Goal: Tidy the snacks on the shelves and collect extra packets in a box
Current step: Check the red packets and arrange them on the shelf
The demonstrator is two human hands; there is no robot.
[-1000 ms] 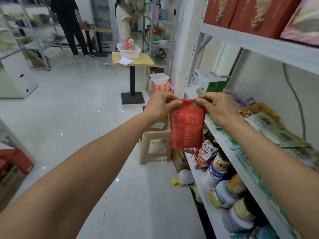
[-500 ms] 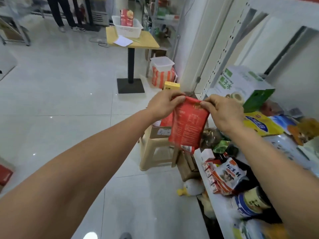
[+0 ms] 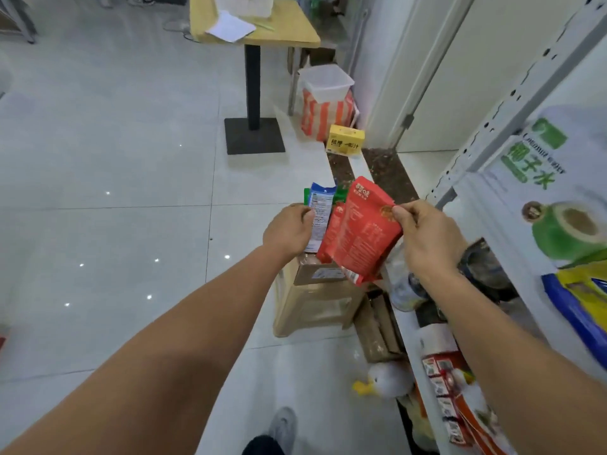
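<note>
Head view, looking down along both bare forearms. With the right hand [image 3: 427, 238], a pinch on the right edge of a red packet [image 3: 361, 231]: thumb on the near face, fingers curled behind. Packet tilted and held in the air over the open cardboard box [image 3: 325, 277], apart from the other hand.

As for the left hand [image 3: 289, 231]: at the left side of the box, thumb laid against a blue-and-white packet [image 3: 320, 211] standing upright in it. Fingers tucked under and hidden, so cannot tell whether gripping or only touching.

Also upright in the box: a second red packet [image 3: 331, 234] just behind the held one, and a green packet [image 3: 341, 194] at the back.

Box resting on a beige plastic stool [image 3: 308, 313] on the tiled floor [image 3: 115, 192], just beside the end of the white shelf [image 3: 410, 326].

On the shelf, to the right: a white carton [image 3: 542, 205] with a green coconut print, bottles [image 3: 404, 287] and more packets, all blurred.

Farther off on the floor: a yellow box [image 3: 346, 143], an orange striped bag [image 3: 323, 116] and a table [image 3: 289, 27] on a black post. Near the foot of the shelf, a white toy duck [image 3: 387, 379].
</note>
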